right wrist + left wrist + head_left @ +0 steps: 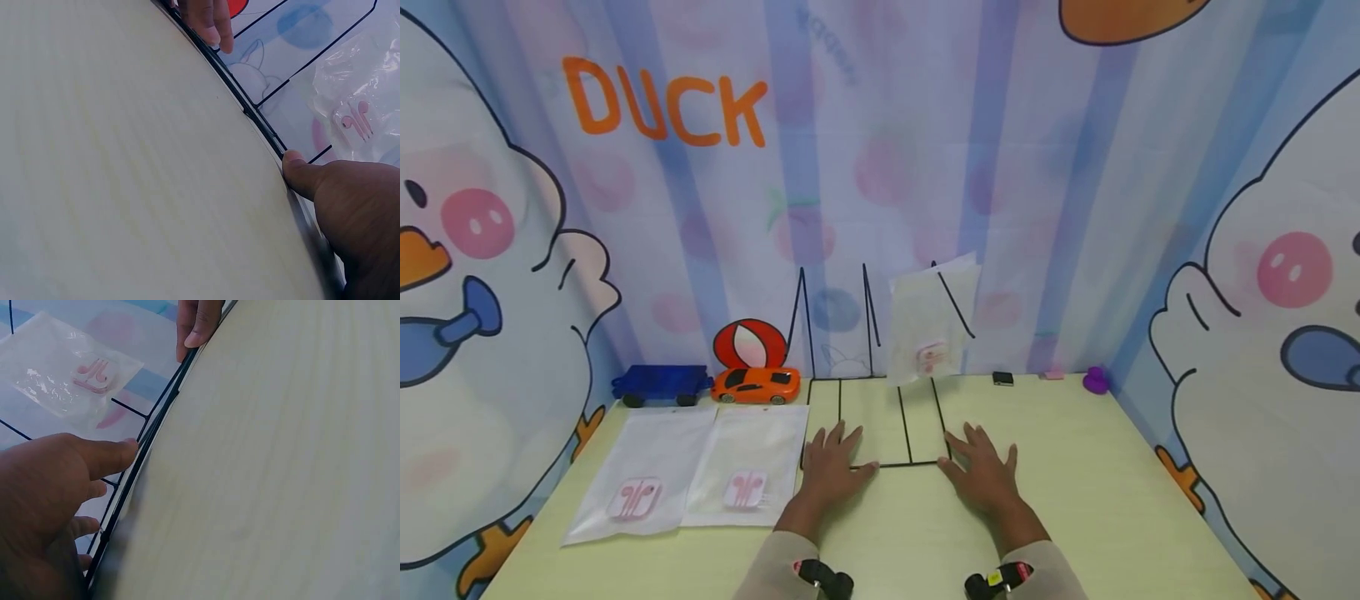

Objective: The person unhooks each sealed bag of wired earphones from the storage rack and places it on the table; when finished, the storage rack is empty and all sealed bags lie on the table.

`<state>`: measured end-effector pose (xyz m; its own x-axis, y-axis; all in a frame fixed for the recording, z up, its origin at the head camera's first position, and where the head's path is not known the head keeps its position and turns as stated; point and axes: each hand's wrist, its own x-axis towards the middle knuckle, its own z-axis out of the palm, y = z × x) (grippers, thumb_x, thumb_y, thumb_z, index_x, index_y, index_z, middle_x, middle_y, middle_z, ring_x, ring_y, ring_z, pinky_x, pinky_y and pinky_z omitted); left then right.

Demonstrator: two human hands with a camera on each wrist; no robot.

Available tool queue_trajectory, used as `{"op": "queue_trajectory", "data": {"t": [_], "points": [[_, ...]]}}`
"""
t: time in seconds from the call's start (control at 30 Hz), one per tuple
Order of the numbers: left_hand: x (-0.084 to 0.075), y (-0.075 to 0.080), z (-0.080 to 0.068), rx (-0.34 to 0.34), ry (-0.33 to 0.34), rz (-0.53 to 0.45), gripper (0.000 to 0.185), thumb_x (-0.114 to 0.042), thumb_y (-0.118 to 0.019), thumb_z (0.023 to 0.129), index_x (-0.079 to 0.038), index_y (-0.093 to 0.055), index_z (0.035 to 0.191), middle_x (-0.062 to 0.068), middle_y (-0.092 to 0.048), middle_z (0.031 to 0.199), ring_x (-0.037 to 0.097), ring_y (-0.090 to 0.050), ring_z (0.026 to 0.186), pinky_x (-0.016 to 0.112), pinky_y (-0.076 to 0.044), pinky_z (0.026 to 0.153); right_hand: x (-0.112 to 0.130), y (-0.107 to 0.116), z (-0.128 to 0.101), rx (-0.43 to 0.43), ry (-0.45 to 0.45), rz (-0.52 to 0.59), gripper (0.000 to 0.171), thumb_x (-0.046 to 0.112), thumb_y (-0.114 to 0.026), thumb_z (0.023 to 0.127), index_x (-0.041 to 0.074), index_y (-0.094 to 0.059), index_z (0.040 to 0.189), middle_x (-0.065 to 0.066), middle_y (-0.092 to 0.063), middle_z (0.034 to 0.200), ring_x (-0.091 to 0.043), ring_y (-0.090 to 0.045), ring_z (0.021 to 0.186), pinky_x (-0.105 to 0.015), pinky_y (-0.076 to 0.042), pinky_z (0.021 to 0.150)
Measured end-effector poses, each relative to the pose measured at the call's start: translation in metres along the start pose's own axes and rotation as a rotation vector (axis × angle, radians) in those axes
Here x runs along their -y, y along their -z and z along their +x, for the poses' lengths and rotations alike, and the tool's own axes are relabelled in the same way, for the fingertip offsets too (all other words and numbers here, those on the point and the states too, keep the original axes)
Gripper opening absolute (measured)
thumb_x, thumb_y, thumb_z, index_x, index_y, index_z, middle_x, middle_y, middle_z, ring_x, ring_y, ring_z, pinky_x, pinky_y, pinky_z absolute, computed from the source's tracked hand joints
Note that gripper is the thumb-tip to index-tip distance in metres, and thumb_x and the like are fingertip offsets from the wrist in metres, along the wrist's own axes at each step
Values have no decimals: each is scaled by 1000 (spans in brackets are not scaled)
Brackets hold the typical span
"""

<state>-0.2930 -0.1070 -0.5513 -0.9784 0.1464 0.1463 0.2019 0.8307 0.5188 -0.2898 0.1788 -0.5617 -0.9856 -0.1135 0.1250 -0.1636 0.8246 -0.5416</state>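
A black wire display rack [911, 463] stands on the pale table, its upright hooks at the back. From the right-hand hook hangs a clear-white plastic bag [917, 308] with a pink earphone set in it; the same hanging bag [37, 369] shows in the left wrist view. My left hand [831, 467] lies at the rack's front left corner, fingers spread forward, its thumb along the front wire. At the front right corner my right hand [988, 475] rests with fingers stretched out. In the right wrist view, the right thumb [297, 169] touches the black wire.
Two more flat earphone bags, one left [658, 450] and one right [756, 442], lie left of the rack. Behind them stand a blue toy vehicle [662, 383] and an orange toy car [760, 385]. A small black object [1003, 378] and a purple toy [1096, 381] sit at the back right.
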Motion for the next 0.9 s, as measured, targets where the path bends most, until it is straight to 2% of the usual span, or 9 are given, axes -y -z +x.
{"op": "queue_trajectory", "data": {"t": [0.17,0.4,0.7,0.9], "points": [[1,-4,-3,6,17,10,70,-44,-72,100,-10,-57,159,26,-41,171,58,-30,159,79,-21,128,0,0,-1,1,-3,5,56,45,-65,108,21,-59,159,-19,-38,176,-44,-25,168,-85,4,126],[1,-11,-6,-40,10,57,66,-44,-71,101,-9,-60,156,26,-43,170,58,-32,159,78,-23,127,2,1,-1,3,-4,4,56,45,-65,108,22,-59,159,-19,-38,177,-43,-25,168,-85,4,126],[-1,-10,-6,-30,39,80,63,-46,-70,103,-12,-61,156,23,-41,172,55,-30,161,76,-22,129,2,2,1,33,-13,11,58,46,-64,108,22,-58,160,-18,-35,178,-43,-22,169,-84,6,126],[-1,-10,-6,-31,31,80,63,-46,-69,103,-12,-61,156,23,-41,172,55,-30,161,76,-22,129,2,10,3,48,-36,79,55,44,-63,110,20,-59,159,-18,-37,177,-43,-24,169,-84,7,126]]}}
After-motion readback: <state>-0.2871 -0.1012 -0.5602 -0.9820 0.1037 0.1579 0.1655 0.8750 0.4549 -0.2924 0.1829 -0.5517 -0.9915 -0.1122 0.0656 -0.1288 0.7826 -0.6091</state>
